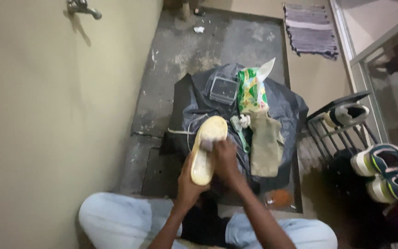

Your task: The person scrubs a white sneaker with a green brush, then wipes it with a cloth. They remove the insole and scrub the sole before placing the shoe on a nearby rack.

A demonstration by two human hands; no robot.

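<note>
My left hand (187,180) grips a shoe with a pale yellow sole (207,150) from below, sole turned up. My right hand (224,159) presses a small light cloth (207,145) against the middle of the sole. Both hands are held over a black plastic sheet (286,103) spread on the floor. A green-handled brush (239,129) lies just right of the shoe, with a beige cloth (266,145) beside it. My knees in light trousers (116,216) fill the bottom of the view.
On the sheet lie a clear plastic box (223,89) and a green and white packet (252,90). A shoe rack (328,127) with several sneakers (383,168) stands at right. A cream wall with a tap (83,8) is at left, a striped mat (310,30) far back.
</note>
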